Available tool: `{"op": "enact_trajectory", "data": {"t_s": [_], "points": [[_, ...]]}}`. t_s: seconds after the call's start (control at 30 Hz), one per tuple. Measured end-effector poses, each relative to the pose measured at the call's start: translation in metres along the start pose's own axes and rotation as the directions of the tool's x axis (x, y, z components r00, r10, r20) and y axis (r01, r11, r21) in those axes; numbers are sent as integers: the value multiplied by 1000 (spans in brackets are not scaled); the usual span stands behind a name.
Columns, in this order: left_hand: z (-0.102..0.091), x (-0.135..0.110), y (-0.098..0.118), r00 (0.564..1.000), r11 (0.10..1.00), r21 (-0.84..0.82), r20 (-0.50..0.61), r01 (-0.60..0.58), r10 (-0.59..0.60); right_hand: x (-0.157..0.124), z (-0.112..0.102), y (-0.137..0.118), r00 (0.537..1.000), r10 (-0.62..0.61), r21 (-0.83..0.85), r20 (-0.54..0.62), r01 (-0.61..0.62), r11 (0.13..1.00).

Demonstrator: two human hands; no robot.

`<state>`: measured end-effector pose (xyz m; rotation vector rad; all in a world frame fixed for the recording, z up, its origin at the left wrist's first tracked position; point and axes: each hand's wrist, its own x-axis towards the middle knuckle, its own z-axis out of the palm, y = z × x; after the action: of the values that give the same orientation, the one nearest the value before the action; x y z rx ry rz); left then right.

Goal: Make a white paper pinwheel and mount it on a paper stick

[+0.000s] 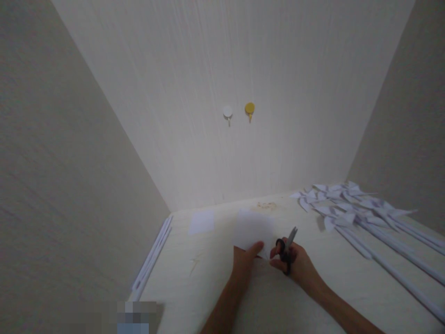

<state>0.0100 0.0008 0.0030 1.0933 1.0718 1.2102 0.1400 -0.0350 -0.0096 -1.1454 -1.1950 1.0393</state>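
A square sheet of white paper (253,227) is in my left hand (245,262), with the thumb on top near its lower edge and the other fingers hidden beneath. My right hand (301,265) holds a pair of scissors (291,237) with dark handles, the blades pointing up and away from the sheet. The thumb and a finger of that hand meet at the paper's lower right corner and appear to touch it.
Another white paper square (202,222) lies to the left. Rolled paper sticks (153,260) rest along the left wall. Several white paper pinwheels (340,217) on paper sticks cover the right side. A white hook (227,112) and a yellow hook (249,109) are on the wall ahead.
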Motion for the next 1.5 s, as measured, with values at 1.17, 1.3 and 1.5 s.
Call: {"op": "enact_trajectory", "data": {"t_s": [1.17, 1.3, 1.5], "points": [[3, -2, 1, 1000, 998, 52, 2, 24, -24, -1, 3, -2, 993, -8, 14, -116, 10, 1000], [4, -3, 1, 999, 998, 44, -11, 37, -37, -1, 3, -1, 991, -42, -27, -125, 39, 999], [5, -2, 3, 999, 998, 42, -32, 46, -44, -1, 4, -1, 994, -35, -31, -105, 32, 999]]}}
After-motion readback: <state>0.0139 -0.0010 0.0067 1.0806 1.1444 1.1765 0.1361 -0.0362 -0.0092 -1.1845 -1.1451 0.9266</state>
